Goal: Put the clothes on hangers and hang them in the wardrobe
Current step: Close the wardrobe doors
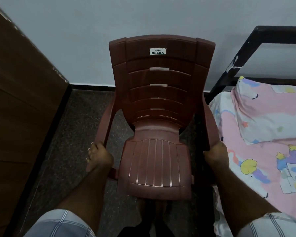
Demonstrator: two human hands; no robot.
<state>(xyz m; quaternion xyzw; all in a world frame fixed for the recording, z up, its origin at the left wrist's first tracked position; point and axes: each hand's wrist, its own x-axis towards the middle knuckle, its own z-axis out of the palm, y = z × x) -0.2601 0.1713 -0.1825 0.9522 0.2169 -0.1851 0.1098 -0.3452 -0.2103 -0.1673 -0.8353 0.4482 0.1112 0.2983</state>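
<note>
Both hands on chair armrests

A white sticker on the brown plastic chair's backrest reads "DELUX"; the smaller line above is illegible.

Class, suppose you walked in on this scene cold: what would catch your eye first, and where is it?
A brown plastic chair fills the centre, with a white DELUX sticker high on its backrest. The left hand and right hand each grip an armrest. At right, a pink cartoon-print bedsheet brightens the bed.
</note>
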